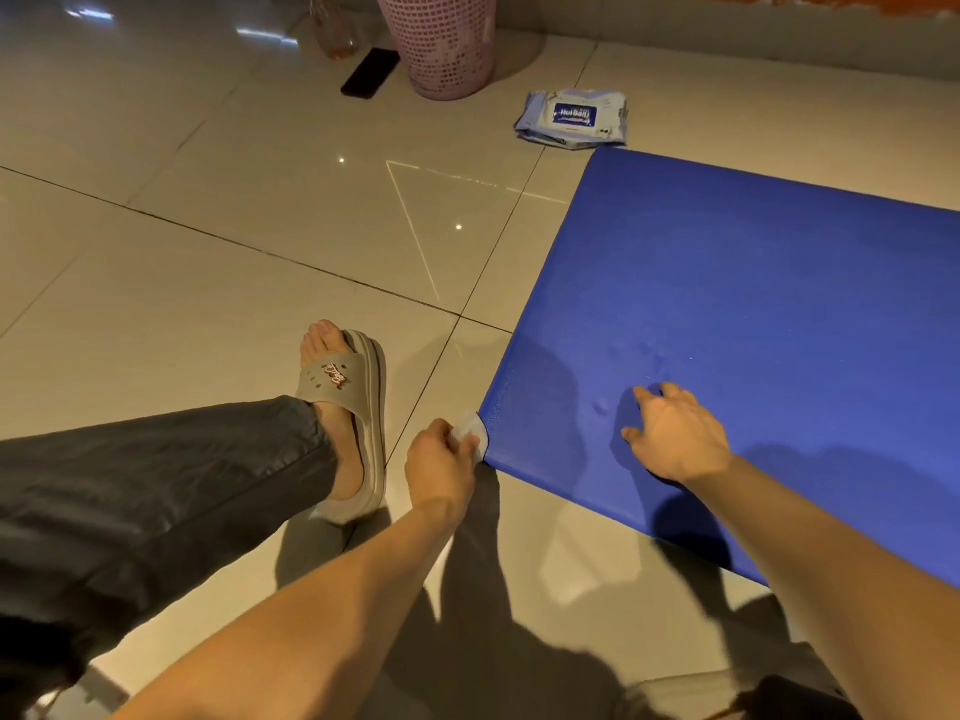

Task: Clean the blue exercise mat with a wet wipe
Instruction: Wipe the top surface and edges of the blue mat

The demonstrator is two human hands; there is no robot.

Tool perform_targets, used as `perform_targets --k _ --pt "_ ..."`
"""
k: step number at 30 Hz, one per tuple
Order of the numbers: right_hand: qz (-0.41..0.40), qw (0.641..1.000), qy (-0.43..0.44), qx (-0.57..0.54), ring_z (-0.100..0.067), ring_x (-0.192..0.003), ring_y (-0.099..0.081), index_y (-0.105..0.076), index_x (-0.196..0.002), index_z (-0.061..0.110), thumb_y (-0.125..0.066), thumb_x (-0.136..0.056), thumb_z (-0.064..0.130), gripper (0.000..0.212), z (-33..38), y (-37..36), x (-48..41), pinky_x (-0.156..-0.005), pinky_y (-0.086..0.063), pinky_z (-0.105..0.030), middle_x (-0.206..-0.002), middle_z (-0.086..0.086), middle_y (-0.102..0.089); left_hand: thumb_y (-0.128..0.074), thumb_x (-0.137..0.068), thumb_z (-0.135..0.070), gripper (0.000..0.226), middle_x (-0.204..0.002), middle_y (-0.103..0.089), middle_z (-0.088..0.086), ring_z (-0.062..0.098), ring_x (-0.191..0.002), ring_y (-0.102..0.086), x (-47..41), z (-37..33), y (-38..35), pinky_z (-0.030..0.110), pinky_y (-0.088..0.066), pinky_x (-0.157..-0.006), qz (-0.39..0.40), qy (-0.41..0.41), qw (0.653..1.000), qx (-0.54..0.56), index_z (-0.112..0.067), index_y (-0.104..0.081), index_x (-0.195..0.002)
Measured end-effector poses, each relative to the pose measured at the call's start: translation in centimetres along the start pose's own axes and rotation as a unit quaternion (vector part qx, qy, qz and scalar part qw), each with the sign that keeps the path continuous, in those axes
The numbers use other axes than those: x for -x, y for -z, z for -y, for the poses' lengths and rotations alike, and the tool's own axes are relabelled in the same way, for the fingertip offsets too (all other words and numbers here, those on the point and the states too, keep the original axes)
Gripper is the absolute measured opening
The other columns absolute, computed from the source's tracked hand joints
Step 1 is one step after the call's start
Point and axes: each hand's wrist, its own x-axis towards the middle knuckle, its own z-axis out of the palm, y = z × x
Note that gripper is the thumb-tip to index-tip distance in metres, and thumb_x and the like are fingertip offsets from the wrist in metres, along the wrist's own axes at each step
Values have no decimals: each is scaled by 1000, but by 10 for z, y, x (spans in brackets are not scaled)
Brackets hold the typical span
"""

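The left grip is closed around one white wet wipe and holds it against the near left corner of the one blue mat. The right grip is open, with fingers spread flat on the mat near that corner. The mat lies on the tiled floor. Just beyond its far corner lies one pack of wipes, and further off are one pink basket and one dark phone

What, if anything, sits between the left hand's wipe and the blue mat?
Nothing visible. The left hand holds the wet wipe against the corner of the blue mat; the right hand rests farther along it.
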Motion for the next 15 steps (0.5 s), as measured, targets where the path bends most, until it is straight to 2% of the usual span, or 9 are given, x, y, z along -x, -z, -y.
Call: perform_targets --k 3,5,8,11,15 --pt "29 999 -29 -7 -35 -135 -42 -34 -150 8 -54 -101 46 65 -11 -7 15 -102 -47 -47 -147 -15 -43 -63 -97 -19 10 -95 -63 -1 20 -83 -62 7 0 0 25 -41 -63 12 -55 998 -12 -19 -55 -102" --pt "53 998 -22 -22 -35 -141 -38 -31 -152 7 -55 -99 50 73 -16 -9 21 -106 -45 -48 -154 -15 -36 -59 -99 -19 22 -103 -60 -5 19 -88 -62 16 -2 0 31 -49 -72 23 -80 997 9 -23 -50 -119" --pt "88 996 0 -21 -33 -150 -24 -26 -156 7 -57 -96 57 83 -19 -9 26 -114 -37 -46 -163 -16 -19 -53 -101 -21 33 -113 -57 -1 22 -94 -60 26 0 1 32 -49 -81 58 -145 987 -47 -25 -53 -134" --pt "102 995 8 6 -32 -153 -15 -26 -157 9 -61 -91 61 91 -16 -9 27 -116 -36 -46 -165 -18 -10 -56 -100 -15 41 -120 -53 4 28 -100 -61 27 11 5 34 -52 -91 102 -190 964 -156 -22 -56 -140" --pt "96 995 10 40 -35 -147 -25 -40 -146 9 -64 -86 63 85 -10 -11 24 -107 -46 -47 -159 -21 -22 -53 -100 -9 36 -116 -57 5 27 -95 -63 16 17 8 34 -53 -87 105 -212 948 -213 -16 -59 -135"
